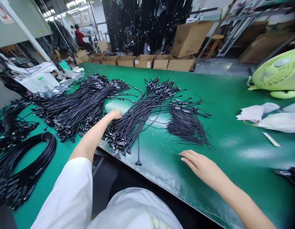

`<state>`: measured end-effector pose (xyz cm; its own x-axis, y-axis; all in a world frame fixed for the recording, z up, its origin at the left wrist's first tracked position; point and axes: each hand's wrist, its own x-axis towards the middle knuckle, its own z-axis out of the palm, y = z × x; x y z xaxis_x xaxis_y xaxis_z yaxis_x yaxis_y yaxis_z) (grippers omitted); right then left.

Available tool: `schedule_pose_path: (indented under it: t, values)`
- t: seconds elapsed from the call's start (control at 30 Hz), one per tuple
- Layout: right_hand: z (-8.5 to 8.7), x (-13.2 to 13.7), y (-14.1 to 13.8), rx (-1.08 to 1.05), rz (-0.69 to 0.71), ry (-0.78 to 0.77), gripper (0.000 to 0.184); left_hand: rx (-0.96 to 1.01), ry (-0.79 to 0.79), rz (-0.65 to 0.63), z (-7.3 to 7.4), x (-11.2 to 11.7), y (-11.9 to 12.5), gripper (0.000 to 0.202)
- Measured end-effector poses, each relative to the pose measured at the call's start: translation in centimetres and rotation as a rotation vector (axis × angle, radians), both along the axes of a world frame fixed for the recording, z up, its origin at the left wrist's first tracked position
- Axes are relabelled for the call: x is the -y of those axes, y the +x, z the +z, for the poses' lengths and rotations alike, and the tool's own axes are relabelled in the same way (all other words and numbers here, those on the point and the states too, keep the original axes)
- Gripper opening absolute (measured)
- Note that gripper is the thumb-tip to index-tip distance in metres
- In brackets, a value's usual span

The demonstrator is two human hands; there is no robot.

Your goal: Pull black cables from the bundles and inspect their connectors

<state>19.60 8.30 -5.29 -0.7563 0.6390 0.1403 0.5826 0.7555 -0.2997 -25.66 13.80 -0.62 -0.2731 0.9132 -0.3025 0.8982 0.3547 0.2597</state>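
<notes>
My left hand (115, 114) is closed at the left edge of the middle pile of black cables (140, 114); its fingers are curled away from view, so what they hold, if anything, is hidden. Small connectors tip the cables at both ends, and one cable end (138, 162) hangs out of the pile toward the table's front edge. My right hand (195, 162) hovers over or rests on the green table (223, 127), fingers stretched out and nothing in them. Beyond it lies a bunch of thin black cable ties or wires (187, 127), partly under the pile's cables.
More cable bundles (76, 101) spread to the left, with a coiled bundle (46, 149) at the near left. A green fan (278, 71), white cloths (276, 122) and a dark-handled tool (284, 172) are at right. Cardboard boxes (144, 61) line the far edge; a person (80, 35) sits far back.
</notes>
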Motion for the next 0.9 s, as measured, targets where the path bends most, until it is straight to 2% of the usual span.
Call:
schedule_pose_path:
  t: [0.07,0.17,0.23,0.3,0.33,0.4,0.43,0.5,0.53,0.57,0.6,0.67,0.73,0.77,0.83,0.87,0.9]
  values:
    - [-0.4,-0.1,0.6,0.033,-0.003,-0.021,0.039,0.059,0.076,0.024,0.6,0.6,-0.1,0.031]
    - [-0.2,-0.5,0.5,0.067,0.000,-0.029,0.036,0.151,0.260,0.082,2.7,1.7,0.6,0.029]
    - [0.8,-0.5,-0.5,0.027,0.000,-0.002,0.035,0.210,0.370,0.087,4.8,3.0,2.5,0.032]
    - [2.3,-0.1,-2.2,-0.078,-0.034,0.055,0.036,0.333,0.407,0.008,7.0,5.3,5.7,0.031]
    - [3.1,0.1,-3.4,-0.148,-0.066,0.086,0.040,0.416,0.387,-0.065,8.0,6.8,7.8,0.029]
    - [4.9,0.2,-5.9,-0.273,-0.133,0.128,0.050,0.828,0.205,-0.293,9.8,10.6,11.9,0.030]
    - [5.7,-0.2,-7.0,-0.307,-0.149,0.132,0.051,0.951,0.088,-0.356,10.5,12.5,13.6,0.030]
    - [6.8,-2.0,-8.6,-0.291,-0.139,0.128,0.039,1.053,-0.088,-0.397,11.7,16.2,15.8,0.024]
    - [7.1,-3.5,-8.8,-0.252,-0.139,0.133,0.031,1.098,-0.108,-0.371,12.2,17.6,16.0,0.020]
    - [7.5,-5.3,-8.5,-0.215,-0.175,0.156,0.029,1.159,-0.057,-0.309,12.5,18.8,15.7,0.016]
    - [7.8,-7.1,-7.7,-0.196,-0.256,0.196,0.029,1.239,0.054,-0.226,12.8,19.6,14.9,0.012]
    - [8.9,-10.3,-4.7,-0.194,-0.467,0.315,0.031,1.422,0.405,-0.027,12.8,20.2,12.4,0.016]
    - [10.2,-11.9,-1.3,-0.148,-0.605,0.465,0.030,1.571,0.676,0.119,12.3,19.7,9.8,0.017]
    - [10.7,-11.8,0.1,-0.084,-0.618,0.532,0.029,1.648,0.755,0.222,11.7,19.1,8.8,0.015]
    - [11.1,-9.9,1.7,0.106,-0.548,0.600,0.027,1.693,0.819,0.420,10.1,17.6,8.1,0.012]
    - [10.9,-8.3,1.7,0.206,-0.483,0.575,0.026,1.631,0.840,0.483,9.1,16.8,8.5,0.012]
    - [10.5,-6.2,1.5,0.292,-0.407,0.503,0.025,1.510,0.859,0.481,8.0,16.0,9.4,0.014]
